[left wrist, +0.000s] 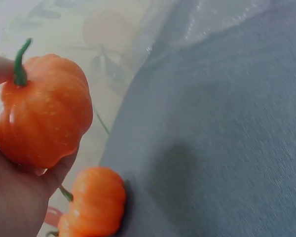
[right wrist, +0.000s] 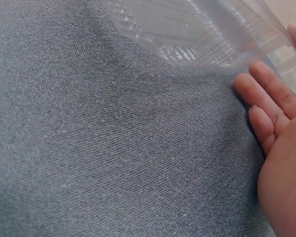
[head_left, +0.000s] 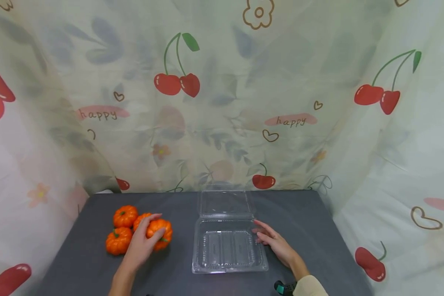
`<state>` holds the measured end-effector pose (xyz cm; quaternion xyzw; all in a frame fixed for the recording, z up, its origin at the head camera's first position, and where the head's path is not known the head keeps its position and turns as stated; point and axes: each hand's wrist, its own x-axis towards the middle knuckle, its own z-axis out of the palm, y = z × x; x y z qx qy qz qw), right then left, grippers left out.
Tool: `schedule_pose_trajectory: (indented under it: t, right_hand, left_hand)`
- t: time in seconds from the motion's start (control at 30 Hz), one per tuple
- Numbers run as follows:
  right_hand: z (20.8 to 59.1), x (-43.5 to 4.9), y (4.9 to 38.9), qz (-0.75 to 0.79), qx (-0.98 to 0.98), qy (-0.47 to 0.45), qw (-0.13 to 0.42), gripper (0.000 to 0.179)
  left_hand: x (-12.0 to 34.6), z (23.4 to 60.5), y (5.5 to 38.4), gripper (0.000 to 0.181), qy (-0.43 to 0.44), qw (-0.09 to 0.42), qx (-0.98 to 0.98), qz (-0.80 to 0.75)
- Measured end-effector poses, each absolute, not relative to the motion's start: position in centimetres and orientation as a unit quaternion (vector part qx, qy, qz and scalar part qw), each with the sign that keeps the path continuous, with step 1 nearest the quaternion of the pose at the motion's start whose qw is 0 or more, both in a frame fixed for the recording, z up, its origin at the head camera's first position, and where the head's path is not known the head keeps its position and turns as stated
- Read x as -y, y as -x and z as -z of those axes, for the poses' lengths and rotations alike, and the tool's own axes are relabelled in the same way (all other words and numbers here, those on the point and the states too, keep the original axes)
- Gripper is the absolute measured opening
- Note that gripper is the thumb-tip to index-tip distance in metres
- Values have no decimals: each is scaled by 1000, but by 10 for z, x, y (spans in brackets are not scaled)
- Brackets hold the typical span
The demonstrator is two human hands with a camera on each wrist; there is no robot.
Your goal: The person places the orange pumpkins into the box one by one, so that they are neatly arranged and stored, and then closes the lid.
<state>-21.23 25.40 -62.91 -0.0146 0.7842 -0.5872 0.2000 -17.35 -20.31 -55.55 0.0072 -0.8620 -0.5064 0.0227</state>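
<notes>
In the head view my left hand grips a small orange toy pumpkin, thumb on the near side and fingers over the far side. The left wrist view shows this pumpkin against the palm, its green stem upward. Three more pumpkins sit just left of and behind that hand. A clear plastic clamshell box lies mid-table, its lid folded back. At the box's right edge is my right hand, fingers loosely extended and holding nothing; whether the fingertips touch the rim I cannot tell.
A dark grey cloth covers the table. Patterned curtains printed with cherries hang behind it and along both sides. A dark band with a green part is on my right wrist, next to a cream sleeve.
</notes>
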Motion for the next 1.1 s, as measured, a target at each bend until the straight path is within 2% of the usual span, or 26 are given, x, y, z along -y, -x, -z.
schedule_pose_trajectory:
  t: [0.33,0.6,0.87,1.1]
  right_hand:
    - [635,-257,207,597,-774,19,211,59]
    - [630,-252,210,599,-776,11,198,55]
    - [632,-254,211,603,-773,14,197,57]
    - [632,-255,211,606,-770,17,197,56]
  left_hand:
    - [183,549,181,53,19,35,831,554]
    - [165,538,189,53,40,97,840,533]
    - [146,527,196,53,41,93,821,562]
    - [129,521,203,57,86,103,794,593]
